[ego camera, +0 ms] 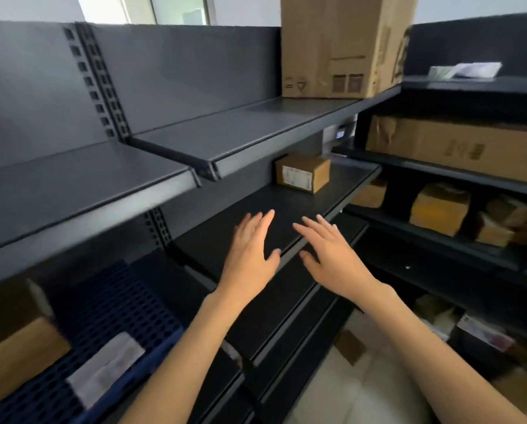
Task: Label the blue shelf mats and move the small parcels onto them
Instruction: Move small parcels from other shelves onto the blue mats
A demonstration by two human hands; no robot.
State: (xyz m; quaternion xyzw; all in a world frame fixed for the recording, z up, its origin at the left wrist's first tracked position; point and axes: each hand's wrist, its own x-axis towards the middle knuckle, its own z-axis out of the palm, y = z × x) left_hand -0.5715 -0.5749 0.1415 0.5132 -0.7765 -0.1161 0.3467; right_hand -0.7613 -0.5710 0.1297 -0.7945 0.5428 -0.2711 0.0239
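A small brown parcel with a white label stands at the back of a dark middle shelf. My left hand and my right hand reach side by side over the front of that shelf, both with fingers spread and holding nothing, well short of the parcel. At the lower left a blue perforated shelf mat lies on a lower shelf. A white paper label lies on the mat near its front edge, and a brown cardboard parcel stands on its left part.
A tall cardboard box stands on the top shelf. The right-hand rack holds a long carton and several small parcels. More boxes lie on the pale floor below. Dark upper shelves jut out at the left.
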